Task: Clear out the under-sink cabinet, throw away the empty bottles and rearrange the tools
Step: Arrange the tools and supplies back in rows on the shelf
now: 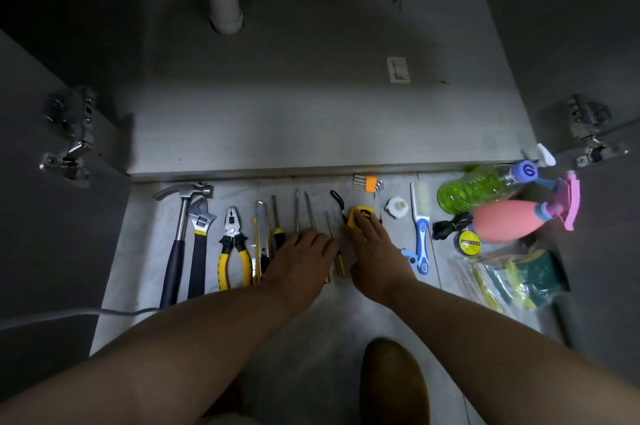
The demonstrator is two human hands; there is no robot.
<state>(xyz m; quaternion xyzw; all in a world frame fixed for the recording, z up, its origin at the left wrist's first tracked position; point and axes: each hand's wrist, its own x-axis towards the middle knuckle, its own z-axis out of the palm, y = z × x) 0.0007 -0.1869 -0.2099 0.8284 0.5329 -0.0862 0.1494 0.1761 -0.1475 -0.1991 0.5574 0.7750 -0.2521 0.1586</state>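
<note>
Tools in a row on the floor (138,234) before the open cabinet (311,112).
Left hand (298,261) lies flat, fingers relaxed, on the screwdrivers (297,209). Right hand (375,251) grasps the yellow tape measure (358,215), just right of them. Hammer (180,216), wrench (200,234), pliers (232,237) and knife (261,227) lie to the left; green bottle (474,187) and pink bottle (502,225) lie far right.

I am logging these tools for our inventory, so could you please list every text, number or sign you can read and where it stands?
"2m": yellow tape measure, gripped by the right hand.
White ring mark, perhaps "0": blue cap of the green bottle.
Yellow label on the black tape roll: print too blurred.
The white sticker on the cabinet floor: too small.
Scale on the wrench: too blurred.
</note>
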